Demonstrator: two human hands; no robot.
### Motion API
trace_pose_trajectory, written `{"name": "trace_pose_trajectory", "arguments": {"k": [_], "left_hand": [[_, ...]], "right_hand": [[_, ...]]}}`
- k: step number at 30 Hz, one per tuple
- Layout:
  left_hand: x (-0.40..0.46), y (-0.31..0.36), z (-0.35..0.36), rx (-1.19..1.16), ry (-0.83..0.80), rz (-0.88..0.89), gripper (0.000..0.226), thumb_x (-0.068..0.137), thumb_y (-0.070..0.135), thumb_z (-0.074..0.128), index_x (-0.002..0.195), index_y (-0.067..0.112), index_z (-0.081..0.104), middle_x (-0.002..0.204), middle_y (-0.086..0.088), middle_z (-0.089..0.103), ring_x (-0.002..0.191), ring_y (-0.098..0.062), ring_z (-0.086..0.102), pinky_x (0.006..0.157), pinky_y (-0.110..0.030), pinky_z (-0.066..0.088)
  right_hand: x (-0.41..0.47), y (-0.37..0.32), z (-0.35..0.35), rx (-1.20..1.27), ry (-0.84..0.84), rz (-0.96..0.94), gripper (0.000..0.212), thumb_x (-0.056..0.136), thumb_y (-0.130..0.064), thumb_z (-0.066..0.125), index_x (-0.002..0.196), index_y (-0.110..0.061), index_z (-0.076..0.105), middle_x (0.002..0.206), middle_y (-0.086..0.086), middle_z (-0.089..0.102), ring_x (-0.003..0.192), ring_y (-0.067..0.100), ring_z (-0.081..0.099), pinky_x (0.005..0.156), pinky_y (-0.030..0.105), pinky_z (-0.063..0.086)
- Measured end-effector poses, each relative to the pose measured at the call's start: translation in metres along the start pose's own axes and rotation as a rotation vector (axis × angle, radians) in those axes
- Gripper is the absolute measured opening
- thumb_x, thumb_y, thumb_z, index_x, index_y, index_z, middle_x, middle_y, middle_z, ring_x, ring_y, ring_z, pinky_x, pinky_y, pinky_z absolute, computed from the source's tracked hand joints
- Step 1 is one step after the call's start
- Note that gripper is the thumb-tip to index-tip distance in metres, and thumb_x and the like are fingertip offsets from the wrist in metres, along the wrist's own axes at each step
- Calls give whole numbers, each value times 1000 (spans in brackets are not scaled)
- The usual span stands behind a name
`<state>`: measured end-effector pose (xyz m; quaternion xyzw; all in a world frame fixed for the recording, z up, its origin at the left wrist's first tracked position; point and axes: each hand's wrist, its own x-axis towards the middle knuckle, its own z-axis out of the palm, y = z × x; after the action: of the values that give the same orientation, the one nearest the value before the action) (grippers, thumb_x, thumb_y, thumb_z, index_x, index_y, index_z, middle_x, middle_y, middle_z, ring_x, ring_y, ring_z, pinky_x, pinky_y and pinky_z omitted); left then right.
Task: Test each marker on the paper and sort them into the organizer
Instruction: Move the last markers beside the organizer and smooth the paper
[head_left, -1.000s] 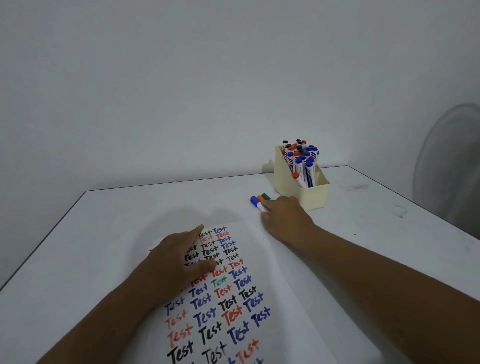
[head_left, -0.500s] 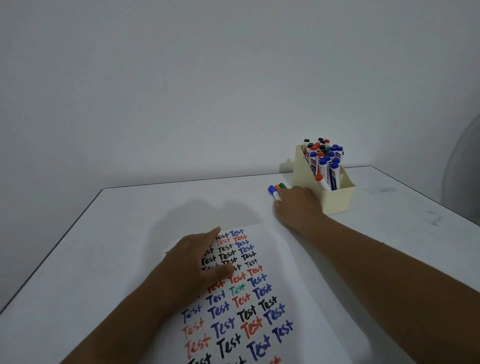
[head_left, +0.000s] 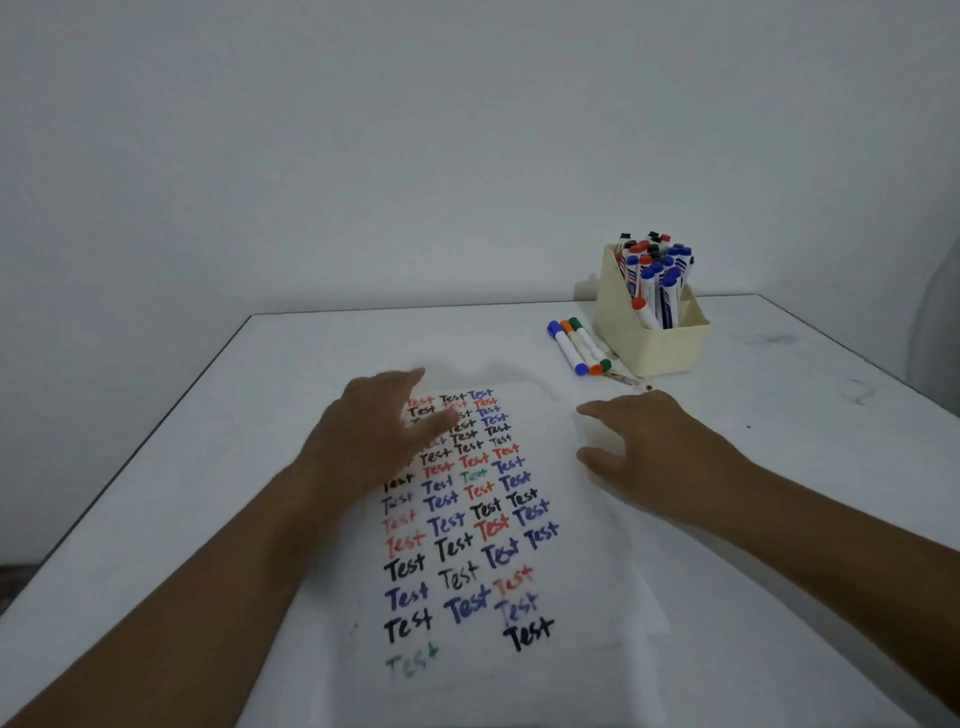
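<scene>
The white surface (head_left: 779, 467) carries a thin, floppy paper (head_left: 587, 597) covered in coloured "Test" words, under the flat, spread left hand (head_left: 374, 431). The right hand (head_left: 649, 441) hovers relaxed, holding nothing. Beyond stands a cream organizer (head_left: 670, 343) full of markers. Beside it lie three loose markers (head_left: 576, 345): light, stiff, smooth, probably best pinched mid-barrel.

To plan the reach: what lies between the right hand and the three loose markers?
Head view: bare table between the right hand and the markers.
</scene>
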<state>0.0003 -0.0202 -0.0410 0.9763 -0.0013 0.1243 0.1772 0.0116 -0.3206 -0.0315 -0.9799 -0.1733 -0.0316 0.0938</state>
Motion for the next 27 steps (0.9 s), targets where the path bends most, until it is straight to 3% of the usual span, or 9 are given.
{"name": "trace_pose_trajectory", "arguments": {"k": [3, 8, 14, 18, 22, 27], "left_hand": [[-4, 4, -16, 57, -89, -137, 111, 65, 99, 23, 147, 25, 35, 149, -4, 43, 133, -27, 44, 102, -51, 42], [-51, 21, -43, 45, -198, -267, 124, 55, 104, 13, 143, 21, 37, 134, -12, 53, 108, -25, 54, 82, -39, 45], [-159, 30, -40, 219, -177, -165, 124, 50, 106, 17, 151, 34, 16, 140, 6, 48, 124, -20, 45, 94, -43, 44], [-205, 31, -39, 160, -198, -117, 123, 48, 105, 27, 150, 42, 3, 148, 24, 26, 134, -9, 24, 108, -37, 26], [-222, 27, -41, 26, -166, -96, 113, 58, 95, 45, 150, 44, 2, 133, 35, 17, 131, 2, 15, 112, -30, 19], [-211, 17, -37, 50, -119, -67, 107, 60, 94, 40, 150, 43, 13, 139, 27, 35, 128, -6, 29, 106, -33, 30]], "right_hand": [[-32, -1, -3, 94, -75, -5, 63, 92, -59, 58, 149, -42, 39, 143, -10, 54, 136, 14, 41, 110, 34, 37], [-78, -3, -7, 126, -203, -19, 75, 90, -66, 54, 155, -43, 24, 148, -1, 48, 130, 15, 46, 105, 33, 43], [-122, -15, -7, 99, -313, -157, 87, 87, -76, 45, 157, -44, 5, 165, -12, 20, 153, 11, 12, 123, 36, 17], [-143, -26, -10, 63, -324, -201, 89, 87, -77, 44, 157, -44, 2, 166, -18, 7, 154, 6, -2, 124, 32, 6], [-152, -35, -16, 47, -317, -198, 89, 88, -74, 49, 157, -44, 1, 166, -19, 6, 153, 5, -2, 121, 26, 5], [-144, -29, -14, 99, -300, -197, 78, 92, -66, 52, 155, -49, 10, 163, -21, 18, 151, 2, 8, 117, 20, 11]]}}
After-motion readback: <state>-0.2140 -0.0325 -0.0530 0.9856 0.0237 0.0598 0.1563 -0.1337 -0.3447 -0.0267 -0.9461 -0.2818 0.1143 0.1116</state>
